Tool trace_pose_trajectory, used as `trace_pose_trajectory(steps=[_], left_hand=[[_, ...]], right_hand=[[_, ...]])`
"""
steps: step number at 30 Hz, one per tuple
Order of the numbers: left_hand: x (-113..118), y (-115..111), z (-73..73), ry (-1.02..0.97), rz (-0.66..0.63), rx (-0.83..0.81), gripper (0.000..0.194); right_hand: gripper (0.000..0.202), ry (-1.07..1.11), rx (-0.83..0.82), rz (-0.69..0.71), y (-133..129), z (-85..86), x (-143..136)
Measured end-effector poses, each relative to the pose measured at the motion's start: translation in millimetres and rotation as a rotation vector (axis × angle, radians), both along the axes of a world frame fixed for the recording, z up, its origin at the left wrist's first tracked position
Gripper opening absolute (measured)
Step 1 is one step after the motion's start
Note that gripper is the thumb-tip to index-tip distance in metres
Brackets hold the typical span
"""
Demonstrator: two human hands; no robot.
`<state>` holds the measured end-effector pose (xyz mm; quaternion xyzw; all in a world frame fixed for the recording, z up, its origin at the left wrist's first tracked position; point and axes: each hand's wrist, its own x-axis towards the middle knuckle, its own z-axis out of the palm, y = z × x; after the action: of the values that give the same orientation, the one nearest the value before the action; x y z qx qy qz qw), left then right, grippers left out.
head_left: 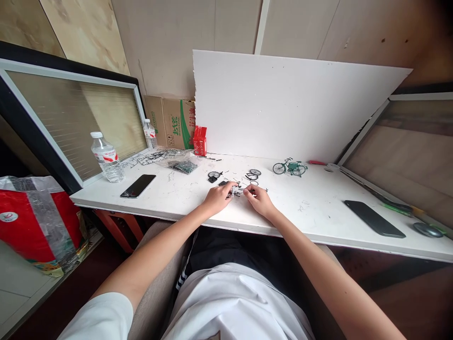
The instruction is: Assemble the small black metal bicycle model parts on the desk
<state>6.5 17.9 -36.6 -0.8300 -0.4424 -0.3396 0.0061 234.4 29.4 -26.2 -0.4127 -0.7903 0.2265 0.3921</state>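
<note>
My left hand [217, 198] is closed in a pinch on a small dark and silvery model part [232, 191] near the front of the white table [293, 212]. Just to its right, my right hand [260, 200] also has its fingers pressed together, at a thin dark piece too small to name. Beyond my hands lie black model bicycle pieces: a spoked wheel [214, 174] on the left, another spoked wheel [255, 172] and a curved black piece [252, 177] on the right. A green model bicycle [290, 167] stands upright farther right.
A phone [138, 185] and a water bottle [108, 158] are on the left. Behind them are a bag of parts [182, 165], black sprues [148, 158] and a red box [200, 140]. A black phone [374, 218] and a mouse [428, 229] lie right. A white board [290, 104] leans behind.
</note>
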Motion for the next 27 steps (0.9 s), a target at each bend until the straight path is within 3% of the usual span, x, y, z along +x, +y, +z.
trace_pose_trajectory(steps=[6, 27], left_hand=[[1.2, -2.5, -0.8, 0.064, 0.016, 0.044, 0.05], [-1.2, -4.0, 2.9, 0.0, 0.045, -0.026, 0.053]], right_hand=[[0.031, 0.011, 0.07, -0.077, -3.2, 1.0, -0.2], [0.035, -0.077, 0.12, -0.017, -7.1, 4.2, -1.2]])
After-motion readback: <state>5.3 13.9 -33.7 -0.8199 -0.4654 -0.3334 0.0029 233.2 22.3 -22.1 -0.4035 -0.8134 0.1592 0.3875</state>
